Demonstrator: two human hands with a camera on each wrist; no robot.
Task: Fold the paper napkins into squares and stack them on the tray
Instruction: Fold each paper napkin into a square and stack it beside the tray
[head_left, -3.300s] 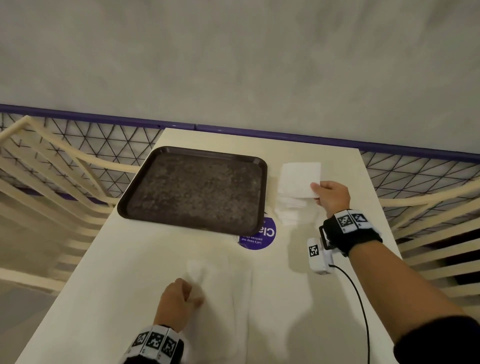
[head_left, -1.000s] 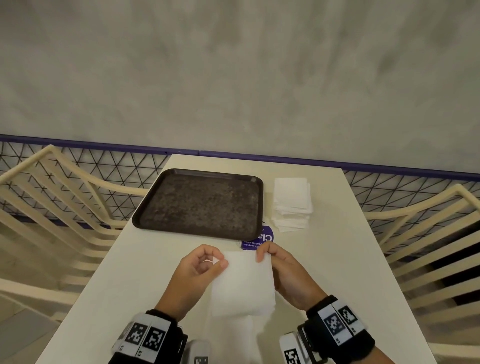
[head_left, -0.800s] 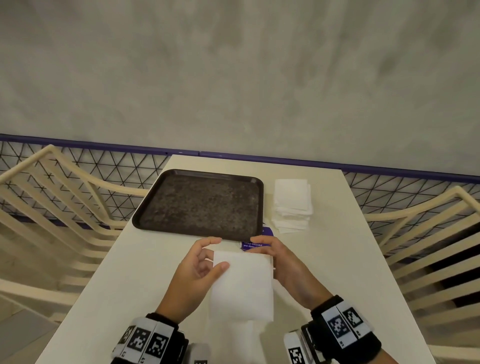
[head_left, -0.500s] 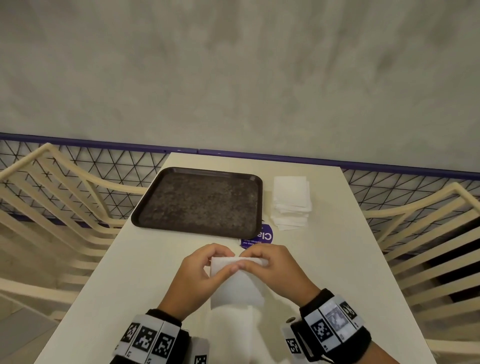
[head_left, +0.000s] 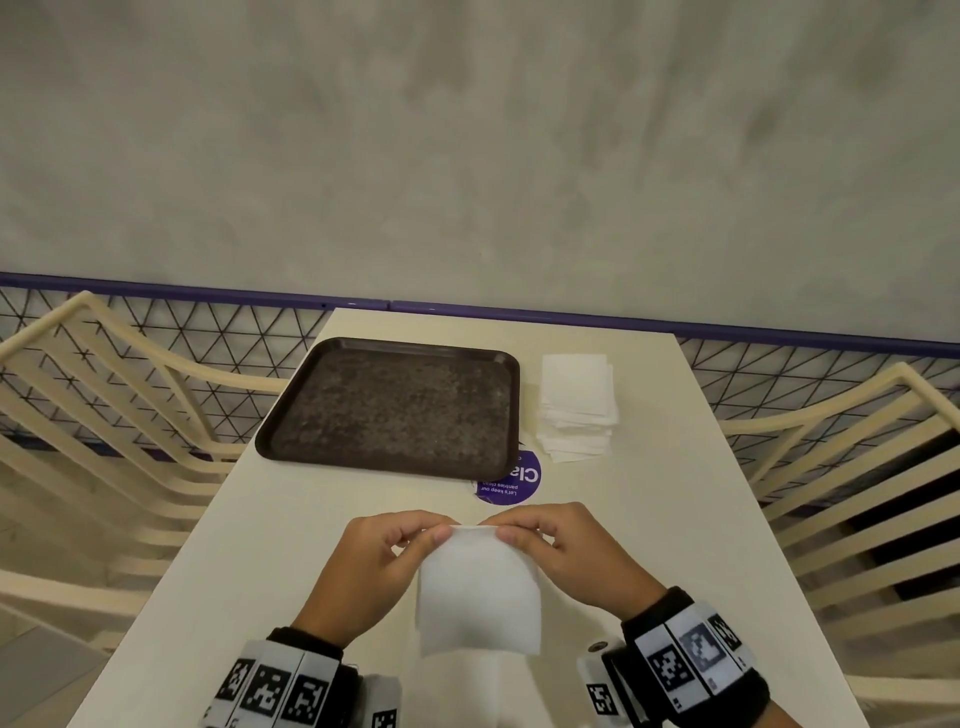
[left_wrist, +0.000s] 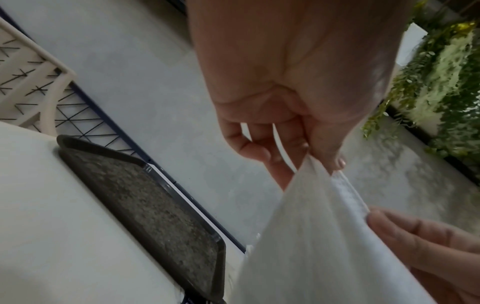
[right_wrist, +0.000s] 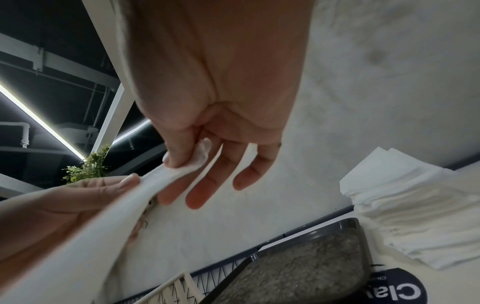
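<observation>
Both hands hold one white paper napkin (head_left: 478, 587) above the near part of the cream table (head_left: 291, 530). My left hand (head_left: 441, 532) pinches its top edge at the left and my right hand (head_left: 506, 535) pinches it at the right, so the sheet hangs toward me. The left wrist view has the left hand (left_wrist: 317, 162) pinching the napkin (left_wrist: 324, 246) between thumb and fingers. In the right wrist view the right hand (right_wrist: 187, 160) pinches a layered corner of the napkin (right_wrist: 78, 236). The dark speckled tray (head_left: 280, 441) lies farther back with nothing on it.
A stack of white napkins (head_left: 576, 405) sits to the right of the tray. A round purple sticker (head_left: 511, 480) lies partly under the tray's near right corner. Cream slatted chairs (head_left: 104, 415) flank the table, and a mesh fence with a purple rail (head_left: 208, 296) runs behind.
The right hand carried a napkin from the stack to the front and the left hand joined it. Both hands slid inward along the top edge; the sheet now hangs longer.
</observation>
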